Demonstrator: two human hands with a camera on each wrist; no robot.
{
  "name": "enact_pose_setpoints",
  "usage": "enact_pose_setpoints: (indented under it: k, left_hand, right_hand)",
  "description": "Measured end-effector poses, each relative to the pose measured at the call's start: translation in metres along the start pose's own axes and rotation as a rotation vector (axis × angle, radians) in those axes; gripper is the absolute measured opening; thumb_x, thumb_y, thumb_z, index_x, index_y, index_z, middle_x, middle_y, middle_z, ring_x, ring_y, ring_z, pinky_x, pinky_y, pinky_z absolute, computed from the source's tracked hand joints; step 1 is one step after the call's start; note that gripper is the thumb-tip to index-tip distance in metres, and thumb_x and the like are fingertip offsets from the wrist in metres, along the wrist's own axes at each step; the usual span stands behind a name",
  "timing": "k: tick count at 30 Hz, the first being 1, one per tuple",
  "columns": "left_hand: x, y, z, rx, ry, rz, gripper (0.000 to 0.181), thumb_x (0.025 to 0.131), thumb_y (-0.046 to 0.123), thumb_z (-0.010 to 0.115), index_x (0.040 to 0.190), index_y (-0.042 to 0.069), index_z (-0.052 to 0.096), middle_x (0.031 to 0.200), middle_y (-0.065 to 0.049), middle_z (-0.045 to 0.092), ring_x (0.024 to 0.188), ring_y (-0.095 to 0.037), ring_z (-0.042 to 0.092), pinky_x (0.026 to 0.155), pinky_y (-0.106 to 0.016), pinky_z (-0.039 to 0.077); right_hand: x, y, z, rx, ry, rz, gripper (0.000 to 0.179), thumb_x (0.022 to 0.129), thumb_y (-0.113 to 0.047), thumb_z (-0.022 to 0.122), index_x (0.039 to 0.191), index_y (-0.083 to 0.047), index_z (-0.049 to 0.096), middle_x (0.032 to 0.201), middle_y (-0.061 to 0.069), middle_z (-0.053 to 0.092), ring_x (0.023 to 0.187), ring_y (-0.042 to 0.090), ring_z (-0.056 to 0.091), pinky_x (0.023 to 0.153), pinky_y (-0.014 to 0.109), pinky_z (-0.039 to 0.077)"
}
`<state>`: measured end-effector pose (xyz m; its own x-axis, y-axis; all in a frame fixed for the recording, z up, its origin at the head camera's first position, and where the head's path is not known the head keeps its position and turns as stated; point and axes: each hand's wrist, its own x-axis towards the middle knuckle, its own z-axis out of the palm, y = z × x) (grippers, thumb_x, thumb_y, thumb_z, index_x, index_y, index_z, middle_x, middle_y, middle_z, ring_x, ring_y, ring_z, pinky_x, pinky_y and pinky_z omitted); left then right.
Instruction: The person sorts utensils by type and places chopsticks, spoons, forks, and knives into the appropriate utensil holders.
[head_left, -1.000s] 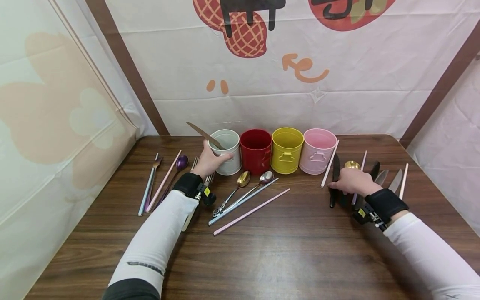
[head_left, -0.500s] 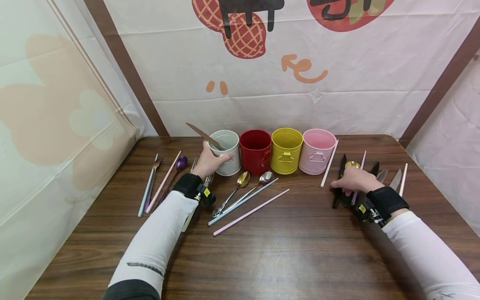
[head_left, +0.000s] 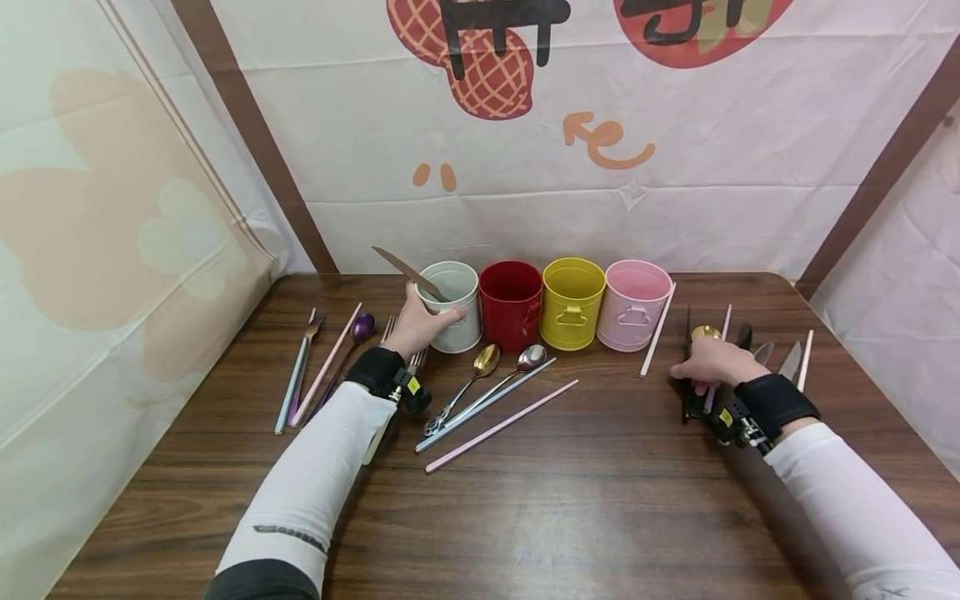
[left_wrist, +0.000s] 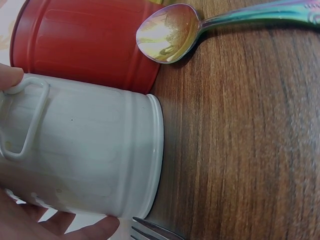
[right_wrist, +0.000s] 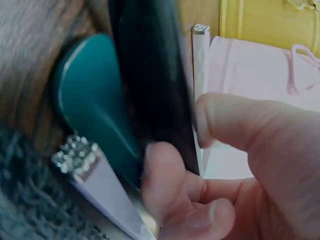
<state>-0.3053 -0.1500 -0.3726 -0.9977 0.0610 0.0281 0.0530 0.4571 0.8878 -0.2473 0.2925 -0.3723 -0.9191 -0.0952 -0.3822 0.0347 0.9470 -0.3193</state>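
Note:
My left hand (head_left: 422, 323) grips the side of a small white bucket (head_left: 459, 329), thumb by its handle and fingers round the wall. A knife (head_left: 408, 271) leans in that bucket, its blade sticking out over the rim to the left. At the right of the table, my right hand (head_left: 718, 364) pinches a black knife (right_wrist: 150, 75) between thumb and fingers. Beside it lie a teal handle (right_wrist: 92, 85) and a lilac chopstick (right_wrist: 112, 195). The gold bowl of a spoon (head_left: 705, 332) shows just beyond the hand.
Red (head_left: 512, 308), yellow (head_left: 573, 304) and pink (head_left: 634, 308) buckets stand in a row beside the white one. Two spoons (head_left: 486, 360) and chopsticks (head_left: 502, 425) lie in front. More cutlery lies left, including a purple spoon (head_left: 363, 327). Other knives (head_left: 791, 360) lie right.
My right hand has shifted slightly right with the black knife, which has turned from flat to edge-on. The left hand and white bucket stay put.

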Motion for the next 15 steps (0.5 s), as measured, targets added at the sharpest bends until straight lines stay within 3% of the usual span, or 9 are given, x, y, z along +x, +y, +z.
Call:
enact_pose_setpoints:
  k: [8,15]
  left_hand:
    - [0.001,-0.002,0.003,0.006,-0.003,0.004,0.09,0.084,0.029,0.074,0.144,0.002,0.013,0.138,-0.024,0.038,0.129,-0.035,0.038,0.106,-0.048,0.032]
    - [-0.001,0.001,0.001,0.0,0.006,0.009,0.089,0.084,0.029,0.075,0.143,0.002,0.013,0.138,-0.025,0.038,0.128,-0.036,0.039,0.105,-0.048,0.032]
  right_hand:
    - [-0.012,0.006,-0.007,0.026,0.059,-0.039,0.039,0.093,-0.03,0.055,0.064,-0.005,0.065,0.056,0.0,0.062,0.055,0.015,0.06,0.054,0.031,0.042]
    - [-0.033,0.005,-0.049,0.06,0.215,-0.1,0.044,0.097,-0.033,0.049,0.067,-0.005,0.063,0.058,-0.001,0.062,0.059,0.019,0.058,0.055,0.033,0.04]
